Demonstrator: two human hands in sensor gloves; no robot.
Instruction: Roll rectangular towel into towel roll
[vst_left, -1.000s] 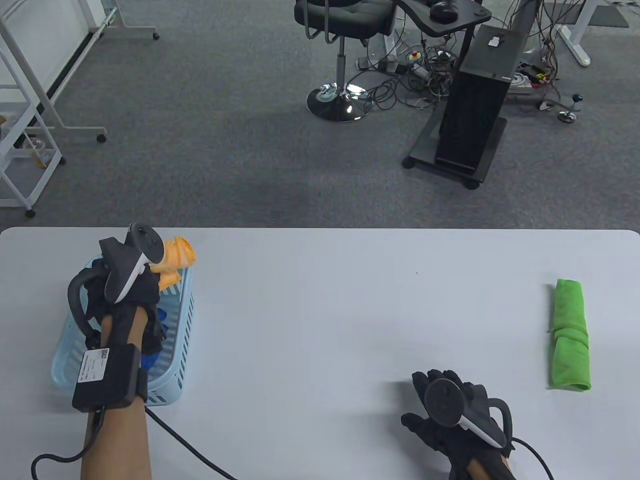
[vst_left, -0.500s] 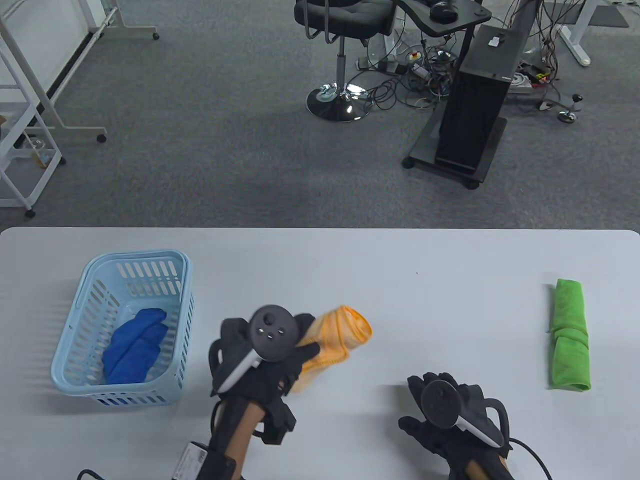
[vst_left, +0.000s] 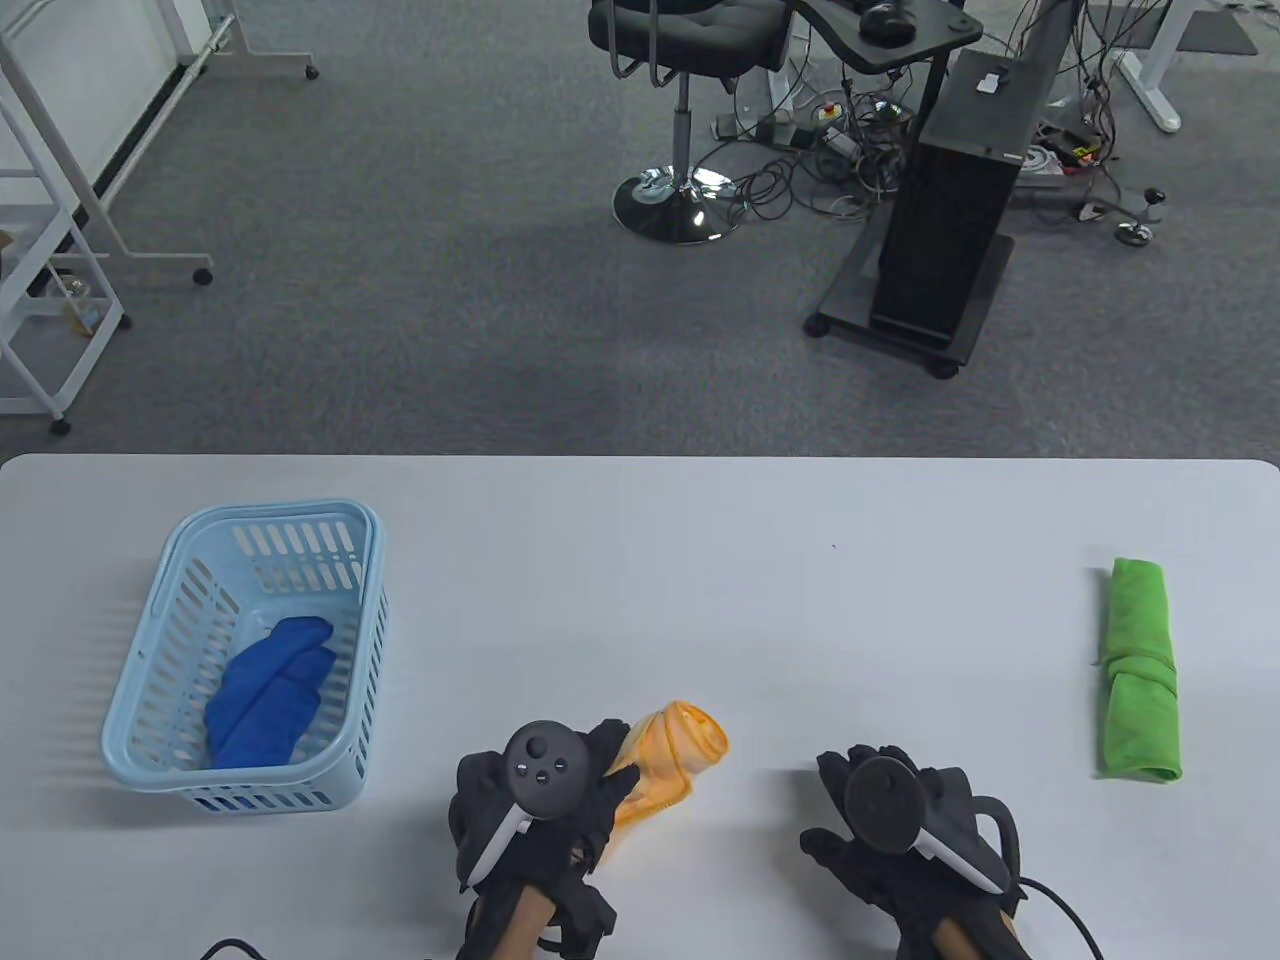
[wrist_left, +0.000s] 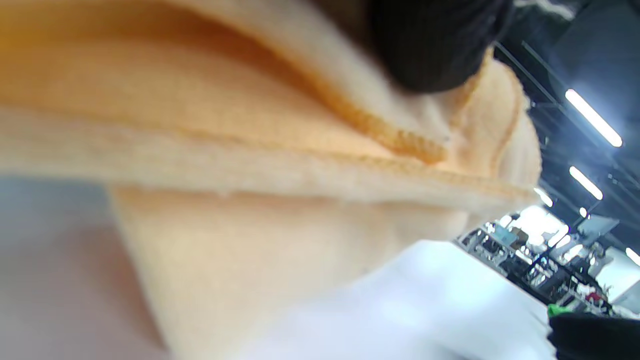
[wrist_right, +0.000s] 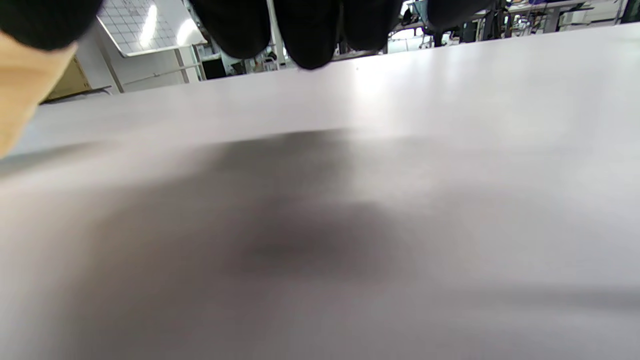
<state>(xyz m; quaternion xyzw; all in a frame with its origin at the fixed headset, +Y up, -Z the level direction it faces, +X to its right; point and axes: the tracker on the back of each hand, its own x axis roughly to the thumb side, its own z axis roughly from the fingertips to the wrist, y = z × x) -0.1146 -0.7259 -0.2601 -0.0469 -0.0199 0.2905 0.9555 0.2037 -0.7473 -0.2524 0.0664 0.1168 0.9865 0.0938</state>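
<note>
One towel is on the move: within the last second the left hand (vst_left: 540, 800) lifted the bunched orange towel (vst_left: 672, 762) out of the blue basket (vst_left: 362, 640) and carried it across to the near middle of the desk (vst_left: 640, 560), and in the last half second drew it closer to the person, so it now sits low by the near edge, just left of the right hand (vst_left: 900, 815). Its fingers (wrist_left: 430, 45) are curled round the cloth, pinching a fold. The right hand has hardly shifted; it hovers palm-down with fingers loosely spread, holding nothing. I judge rolling has not begun: the towel must first be laid out flat. A green roll (vst_left: 1138, 668) lies far right and a blue cloth (vst_left: 270, 685) remains in the basket. The tracker hides most of the left hand from above, the wrist view is blurred, and whether the towel touches the desk is unclear.
</note>
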